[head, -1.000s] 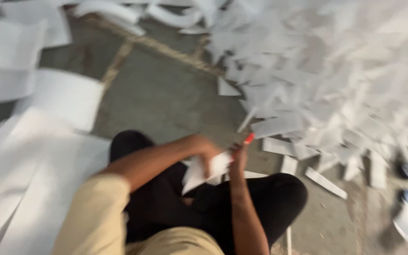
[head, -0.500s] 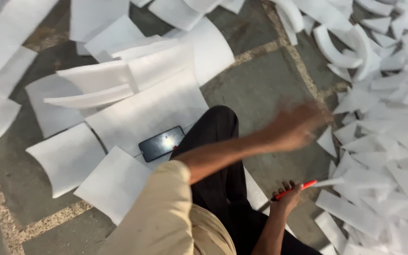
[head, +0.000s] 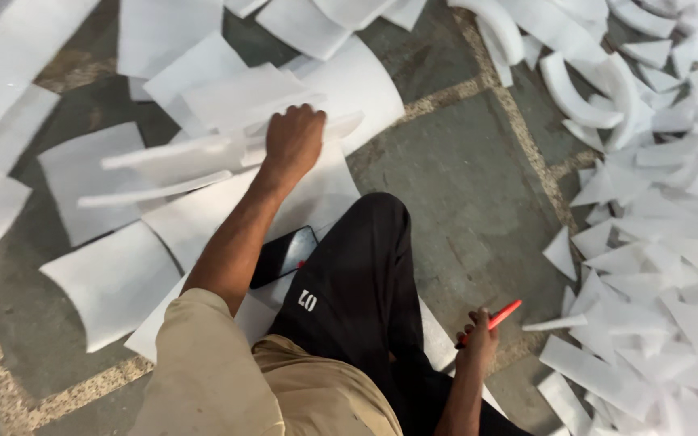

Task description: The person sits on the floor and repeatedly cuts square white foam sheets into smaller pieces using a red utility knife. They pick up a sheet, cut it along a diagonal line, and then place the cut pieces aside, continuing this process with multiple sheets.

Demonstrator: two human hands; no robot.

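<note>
White foam sheet (head: 228,149), thin and bowed, lies on top of a loose stack of similar sheets on the floor (head: 462,202), up and to the left of the person's bent knee. The left hand (head: 292,141) is closed over its right end, fingers curled tight round the edge. The right hand (head: 478,339), low beside the leg, is closed round a slim red cutter (head: 498,316) that points out toward the heap of white offcuts (head: 656,266).

Held by one end only, the sheet may sag, crease or tear as it lifts, and it could drag the sheets beneath it askew. A dark phone (head: 284,254) lies on the sheets just beside the forearm and the black trouser leg (head: 357,274); a sliding sheet may carry it off or bury it. Whether the cutter's blade is out I cannot tell; if so, it sits near the leg.
</note>
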